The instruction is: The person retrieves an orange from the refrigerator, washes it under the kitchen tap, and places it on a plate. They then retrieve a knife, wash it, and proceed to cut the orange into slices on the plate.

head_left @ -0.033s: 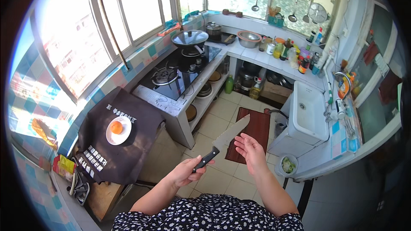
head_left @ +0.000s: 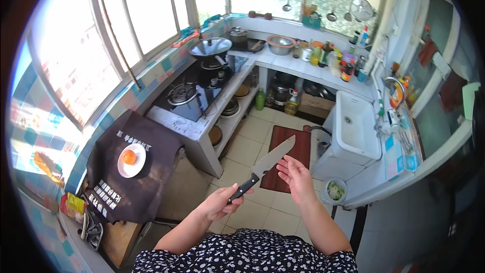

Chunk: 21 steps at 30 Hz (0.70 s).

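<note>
My left hand (head_left: 221, 202) is closed round the black handle of a kitchen knife (head_left: 274, 155). The broad blade points up and away to the right, over the floor. Just right of the blade, my right hand (head_left: 299, 181) is held up with its fingers stretched out and nothing in them. Its fingertips come close to the blade's edge; I cannot tell whether they touch. To the left, an orange round fruit or vegetable (head_left: 129, 157) rests in a white dish (head_left: 136, 171) on a dark printed cloth (head_left: 151, 192).
A gas hob (head_left: 194, 96) with a lidded wok (head_left: 210, 47) runs along the left counter. Bottles and jars crowd the back counter. A white sink (head_left: 356, 131) stands at the right, with a waste bin (head_left: 334, 191) nearer me. A red-brown mat (head_left: 285, 159) lies on the tiled floor.
The room has shifted slightly to the left in view, as my head turns a little rightward. Both hands and the knife keep nearly the same pose.
</note>
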Available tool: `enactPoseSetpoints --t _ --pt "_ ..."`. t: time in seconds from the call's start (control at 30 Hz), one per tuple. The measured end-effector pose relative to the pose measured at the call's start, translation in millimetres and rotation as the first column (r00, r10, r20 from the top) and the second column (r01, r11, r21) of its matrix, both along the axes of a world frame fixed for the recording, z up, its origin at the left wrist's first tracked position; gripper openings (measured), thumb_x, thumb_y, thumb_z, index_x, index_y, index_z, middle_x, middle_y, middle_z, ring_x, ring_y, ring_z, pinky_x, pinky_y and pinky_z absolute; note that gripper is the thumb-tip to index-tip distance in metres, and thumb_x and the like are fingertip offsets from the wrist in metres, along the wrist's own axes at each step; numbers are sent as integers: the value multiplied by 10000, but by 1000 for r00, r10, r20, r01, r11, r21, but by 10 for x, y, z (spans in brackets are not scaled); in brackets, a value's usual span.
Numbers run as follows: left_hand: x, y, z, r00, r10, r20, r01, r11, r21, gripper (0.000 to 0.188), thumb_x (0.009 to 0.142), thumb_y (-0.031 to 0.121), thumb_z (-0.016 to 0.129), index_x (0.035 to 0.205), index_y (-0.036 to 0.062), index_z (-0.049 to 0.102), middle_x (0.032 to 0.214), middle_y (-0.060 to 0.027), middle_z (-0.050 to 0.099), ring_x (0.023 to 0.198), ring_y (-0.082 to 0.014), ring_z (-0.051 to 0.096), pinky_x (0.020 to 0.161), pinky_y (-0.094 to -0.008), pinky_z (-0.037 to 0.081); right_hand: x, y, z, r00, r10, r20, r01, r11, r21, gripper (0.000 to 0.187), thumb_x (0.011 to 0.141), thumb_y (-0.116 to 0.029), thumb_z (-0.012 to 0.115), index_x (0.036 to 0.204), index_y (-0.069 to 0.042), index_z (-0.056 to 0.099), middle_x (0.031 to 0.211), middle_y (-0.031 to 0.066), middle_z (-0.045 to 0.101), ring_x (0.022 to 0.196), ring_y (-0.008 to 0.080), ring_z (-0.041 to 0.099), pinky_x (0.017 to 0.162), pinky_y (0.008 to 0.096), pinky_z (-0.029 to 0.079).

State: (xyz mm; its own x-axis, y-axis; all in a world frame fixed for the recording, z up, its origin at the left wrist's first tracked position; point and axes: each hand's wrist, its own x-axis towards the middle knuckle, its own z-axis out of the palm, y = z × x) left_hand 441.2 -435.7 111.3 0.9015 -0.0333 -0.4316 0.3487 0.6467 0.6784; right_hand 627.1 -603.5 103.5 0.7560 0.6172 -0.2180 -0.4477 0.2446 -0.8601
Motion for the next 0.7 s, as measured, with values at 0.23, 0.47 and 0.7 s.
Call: enactPoseSetpoints --t 0.23,0.47,0.7 --pt "1460 -1126 13 939 -344 -11 344 939 -10 472 1014 340 280 1254 -30 450 691 32 419 485 -39 259 416 -176 227 1004 -1527 -187 919 -391 -60 393 919 36 209 930 -208 548 1052 -38 559 985 62 619 895 158 595 759 269 494" --pt "2587 -1422 -237 866 -500 -17 500 866 6 290 942 184 426 1162 -5 448 813 -22 513 603 -49 427 460 -212 373 1824 -2053 -413 893 -428 -141 443 892 92 184 912 -191 578 1015 -41 602 942 60 646 867 143 604 736 246 503" --pt "3961 -1027 -307 855 -508 101 517 850 -105 340 893 71 499 1217 13 411 837 -48 523 476 -41 375 400 -166 272 3091 -2058 -482 892 -451 35 452 885 -110 260 949 -209 488 1123 -33 567 1074 100 639 934 165 609 791 282 489"
